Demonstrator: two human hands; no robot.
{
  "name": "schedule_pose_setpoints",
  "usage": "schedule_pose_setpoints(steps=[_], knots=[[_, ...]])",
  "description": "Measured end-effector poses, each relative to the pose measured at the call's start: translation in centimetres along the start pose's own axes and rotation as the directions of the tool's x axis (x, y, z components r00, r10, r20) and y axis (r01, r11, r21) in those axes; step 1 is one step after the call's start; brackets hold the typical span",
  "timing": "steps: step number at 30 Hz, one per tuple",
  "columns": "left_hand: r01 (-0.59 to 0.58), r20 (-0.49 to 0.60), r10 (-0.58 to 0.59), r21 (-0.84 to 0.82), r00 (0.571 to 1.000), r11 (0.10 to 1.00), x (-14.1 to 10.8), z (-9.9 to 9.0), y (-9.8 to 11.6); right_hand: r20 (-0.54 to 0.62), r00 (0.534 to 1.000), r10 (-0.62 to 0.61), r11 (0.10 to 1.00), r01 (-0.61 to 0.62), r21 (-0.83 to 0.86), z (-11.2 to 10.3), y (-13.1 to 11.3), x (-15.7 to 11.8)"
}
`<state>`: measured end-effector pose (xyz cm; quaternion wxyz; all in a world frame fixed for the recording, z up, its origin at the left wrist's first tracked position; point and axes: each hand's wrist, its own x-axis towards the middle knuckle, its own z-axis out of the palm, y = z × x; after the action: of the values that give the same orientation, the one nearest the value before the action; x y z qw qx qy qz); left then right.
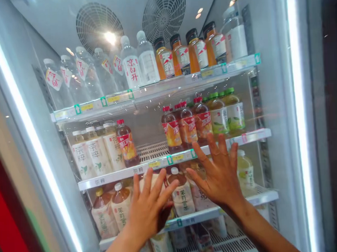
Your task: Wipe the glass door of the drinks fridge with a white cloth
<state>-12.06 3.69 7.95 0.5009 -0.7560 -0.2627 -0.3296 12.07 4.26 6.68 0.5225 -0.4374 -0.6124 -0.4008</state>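
Between my left grip (pixel 150 205) and right grip (pixel 220 176): white-capped bottle (pixel 183 197) | up-left of right grip: red-capped bottles (pixel 188 127) | both unclosed, fingers splayed.

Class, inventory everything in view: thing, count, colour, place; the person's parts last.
Fridge: 1, grey, throughout
Panel: 1, red, left edge
Vents: 2, grey, top
Lights: 2, white, sides
Shelves: 4, white, across fridge
Tags: several, yellow, shelf edges
Clear bottles: 8+, colourless, top shelf
Amber bottles: 4+, amber, top shelf
White bottles: 3+, white, second shelf
Red-capped bottles: 4+, brown, second shelf
Green-capped bottles: 2+, yellow-green, second shelf
Brown bottles: 3+, brown, third shelf
Pale bottle: 1+, yellow-green, third shelf
Bottom items: several, mixed, lowest shelf, partly hidden
Forearms: 2, bare, bottom
Left grip: 1, bare, centre
Right grip: 1, bare, centre right
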Motion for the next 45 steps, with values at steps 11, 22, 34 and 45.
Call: schedule_pose_setpoints(steps=[11,22,34,45], knots=[[-0.1,0.07,0.1,0.006,0.993,0.995,4.6,2.1,6.0,0.023,0.996,-0.083,0.996,0.083,0.021,-2.2,8.4,-2.8],[-0.067,0.067,0.066,0.008,0.996,0.998,7.5,3.7,11.8,-0.103,0.989,-0.11,0.99,0.118,0.072,-2.6,11.5,-4.3],[0.135,0.023,-0.135,0.015,0.991,0.991,5.7,3.7,12.6,-0.079,0.993,-0.091,0.988,0.1,0.118,-3.0,11.6,-4.3],[0.504,-0.055,-0.501,0.079,0.864,0.86,1.3,2.3,9.3,-0.11,0.993,-0.052,0.997,0.059,0.054,-2.7,9.6,-4.4]])
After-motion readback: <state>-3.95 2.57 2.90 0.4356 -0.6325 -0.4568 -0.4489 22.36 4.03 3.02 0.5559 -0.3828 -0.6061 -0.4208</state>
